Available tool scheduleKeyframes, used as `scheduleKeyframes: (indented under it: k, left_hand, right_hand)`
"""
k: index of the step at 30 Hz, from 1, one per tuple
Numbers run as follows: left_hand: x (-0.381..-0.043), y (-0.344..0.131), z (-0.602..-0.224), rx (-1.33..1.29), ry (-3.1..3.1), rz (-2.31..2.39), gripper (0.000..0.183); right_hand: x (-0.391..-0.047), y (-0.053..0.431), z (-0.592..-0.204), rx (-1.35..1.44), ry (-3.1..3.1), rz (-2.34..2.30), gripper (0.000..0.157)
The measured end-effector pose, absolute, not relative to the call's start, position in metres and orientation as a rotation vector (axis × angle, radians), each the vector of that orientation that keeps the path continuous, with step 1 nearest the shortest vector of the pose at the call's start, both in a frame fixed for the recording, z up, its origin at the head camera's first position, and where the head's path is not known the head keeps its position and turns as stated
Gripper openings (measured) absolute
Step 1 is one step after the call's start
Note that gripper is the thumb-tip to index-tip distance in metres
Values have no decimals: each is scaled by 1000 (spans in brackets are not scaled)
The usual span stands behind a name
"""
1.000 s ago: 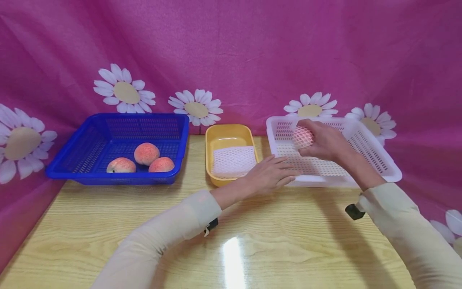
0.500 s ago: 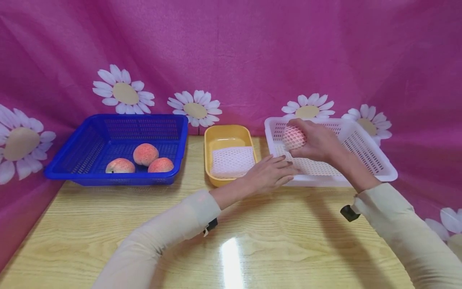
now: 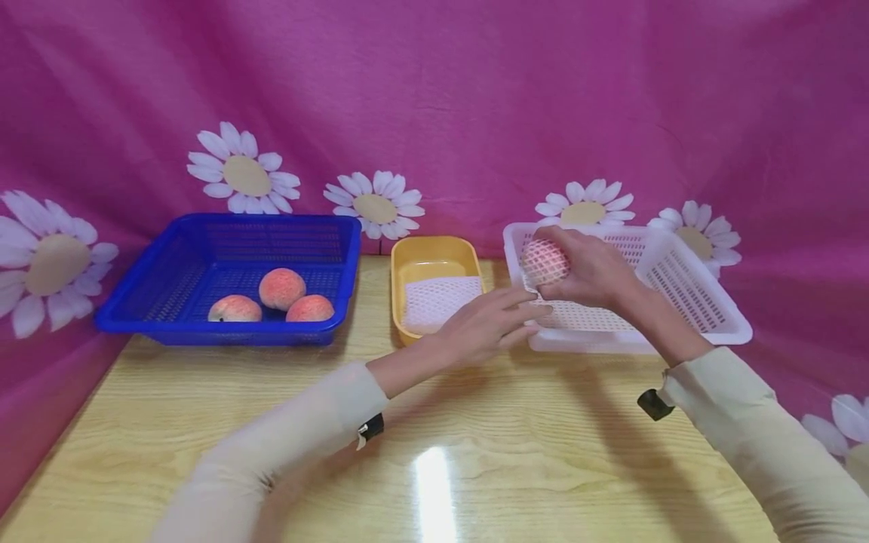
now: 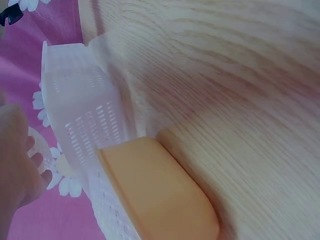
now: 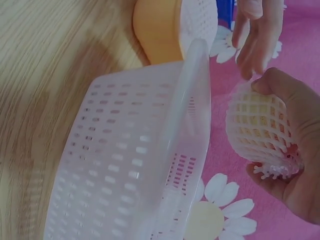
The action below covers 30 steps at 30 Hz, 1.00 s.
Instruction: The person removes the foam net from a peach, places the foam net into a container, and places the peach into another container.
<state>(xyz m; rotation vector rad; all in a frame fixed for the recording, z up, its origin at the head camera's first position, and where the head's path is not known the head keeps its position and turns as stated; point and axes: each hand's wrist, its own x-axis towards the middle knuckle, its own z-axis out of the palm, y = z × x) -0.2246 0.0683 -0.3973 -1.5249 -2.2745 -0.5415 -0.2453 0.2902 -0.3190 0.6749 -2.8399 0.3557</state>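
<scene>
My right hand [image 3: 594, 268] grips a peach [image 3: 545, 262] covered by a white foam net sleeve, raised over the left part of the white basket [image 3: 736, 332]. Thumb and fingers press on the sleeve from either side in the right wrist view, where the net [image 5: 260, 122] ends in loose, frilled strands at the bottom. My left hand [image 3: 489, 324] hovers by the front left corner of that basket, fingers loosely extended and holding nothing. Its fingertips [image 5: 250, 70] come close to the net's upper end; whether they touch it, I cannot tell.
A yellow tub [image 3: 434, 249] with a stack of flat foam nets [image 3: 437, 302] stands in the middle. Left of it is a blue basket [image 3: 170, 328] with three bare peaches [image 3: 281, 289]. Behind the wooden table [image 3: 509, 452] hangs a magenta flowered cloth [image 3: 434, 113].
My right hand has carried the netted peach a little to the left. My left hand has drawn slightly left, its fingers a bit more bent. The three bare peaches stay put.
</scene>
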Motion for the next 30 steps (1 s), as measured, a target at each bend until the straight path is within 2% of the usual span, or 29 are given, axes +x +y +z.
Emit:
scheduleKeyframes:
  k: [12, 24, 30]
  left_hand:
    - [-224, 31, -399, -1330, -2188, -677, 48]
    - [-220, 11, -397, -1295, -2118, -744, 52]
    - [-217, 4, -397, -1289, -2093, -766, 51]
  right_hand:
    - [-238, 274, -325, 721, -2780, 376, 78]
    - [-229, 251, -330, 853, -2689, 455, 71]
    - [-221, 242, -332, 932, -2657, 476, 74]
